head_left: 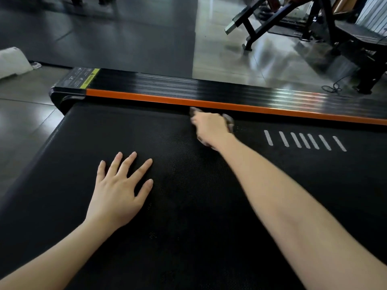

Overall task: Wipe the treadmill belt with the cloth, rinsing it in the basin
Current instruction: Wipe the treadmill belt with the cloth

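Black textured treadmill belt point(188, 195) fills the near and middle view, and its near edge is cut off by the frame. Both forearms are cropped at the bottom edge. Left hand point(119, 189) is laid flat on the belt's near-left part, fingers spread and straight, nothing held. Right hand point(211, 127) is seen at the belt's far edge, blurred, fingers curled over a grey cloth point(229, 120) pressed on the belt. Only scraps of cloth are seen at the fingertips and at the hand's right side; the rest is hidden under the palm. White slanted dashes point(303, 141) are printed on the belt's far-right part. Just beyond the belt an orange strip point(146, 97) is run along a ribbed black side rail point(188, 84). A yellow warning label point(90, 79) past the belt's far-left corner is too small to be read. Well beyond the belt a black bench frame point(314, 24) is cut off at the top.
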Available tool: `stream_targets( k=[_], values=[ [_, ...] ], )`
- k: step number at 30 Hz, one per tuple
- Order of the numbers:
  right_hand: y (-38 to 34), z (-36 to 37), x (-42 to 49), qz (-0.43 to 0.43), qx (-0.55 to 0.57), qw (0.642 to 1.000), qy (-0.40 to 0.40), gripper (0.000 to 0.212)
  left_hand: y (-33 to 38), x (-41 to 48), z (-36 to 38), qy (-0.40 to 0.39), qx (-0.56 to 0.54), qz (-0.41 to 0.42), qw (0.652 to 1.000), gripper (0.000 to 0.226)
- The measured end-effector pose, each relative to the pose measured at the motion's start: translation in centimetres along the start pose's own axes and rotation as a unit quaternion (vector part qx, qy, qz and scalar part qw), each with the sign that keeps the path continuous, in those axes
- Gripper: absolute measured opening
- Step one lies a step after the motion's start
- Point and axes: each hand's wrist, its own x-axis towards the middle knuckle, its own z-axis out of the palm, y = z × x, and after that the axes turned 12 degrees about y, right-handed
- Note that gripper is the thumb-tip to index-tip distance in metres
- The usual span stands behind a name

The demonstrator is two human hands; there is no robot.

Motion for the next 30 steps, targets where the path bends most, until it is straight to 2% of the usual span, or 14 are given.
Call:
stream_targets(
  k=[2, 4, 6, 8, 10, 12, 14, 16, 19, 21, 23, 25, 28, 30],
  values=[
    [5.1, -0.9, -1.9, 0.068, -0.016, 0.998, 0.002, 0.009, 0.0, 0.0, 0.1, 0.004, 0.000, 0.000, 1.000, 0.063],
    [9.4, -1.7, -3.7, 0.123, -0.016, 0.992, 0.018, 0.017, 0.1, 0.1, 0.2, 0.006, 0.006, -0.002, 1.000, 0.064],
    [11.0, -2.5, -5.6, 0.151, 0.006, 0.988, 0.035, 0.027, 0.3, 0.2, 0.3, 0.006, 0.008, -0.004, 1.000, 0.064],
    [9.5, -3.0, -7.7, 0.150, 0.035, 0.987, 0.047, 0.031, 0.4, 0.2, 0.3, 0.004, 0.013, -0.007, 1.000, 0.066],
    [5.6, -3.6, -10.3, 0.130, 0.101, 0.984, 0.060, 0.029, 0.5, 0.2, 0.1, -0.005, 0.020, -0.008, 1.000, 0.068],
    [0.5, -4.4, -13.9, 0.060, 0.176, 0.980, 0.074, 0.028, 0.6, 0.2, -0.2, -0.012, 0.024, -0.012, 1.000, 0.069],
    [-4.1, -5.3, -18.2, 0.001, 0.237, 0.968, 0.085, 0.030, 0.7, 0.3, -0.3, -0.021, 0.036, -0.011, 0.999, 0.063],
    [-6.7, -6.0, -22.2, -0.023, 0.269, 0.960, 0.068, 0.034, 0.7, 0.4, -0.4, -0.029, 0.038, -0.009, 0.999, 0.056],
    [-8.6, -8.6, -26.0, -0.059, 0.262, 0.963, -0.025, 0.046, 1.0, 0.2, -1.3, -0.039, 0.016, -0.012, 0.999, 0.054],
    [-8.1, -10.2, -27.1, -0.084, 0.226, 0.965, -0.101, 0.069, 1.2, -0.5, -2.2, -0.040, -0.040, -0.039, 0.998, 0.053],
    [-6.8, -11.5, -28.0, -0.126, 0.143, 0.977, -0.092, 0.081, 0.9, -2.3, -3.5, -0.032, -0.076, -0.065, 0.994, 0.053],
    [-5.8, -11.1, -28.6, -0.172, 0.090, 0.979, -0.068, 0.082, -0.2, -5.0, -4.9, -0.023, -0.043, -0.061, 0.997, 0.052],
    [-6.4, -8.6, -27.9, -0.170, 0.139, 0.969, -0.117, 0.073, -3.3, -9.4, -6.5, -0.046, 0.013, -0.050, 0.998, 0.054],
    [-7.4, -6.6, -25.9, -0.133, 0.171, 0.972, -0.089, 0.068, -5.5, -11.4, -6.8, -0.070, 0.052, -0.052, 0.995, 0.059]
  ],
)
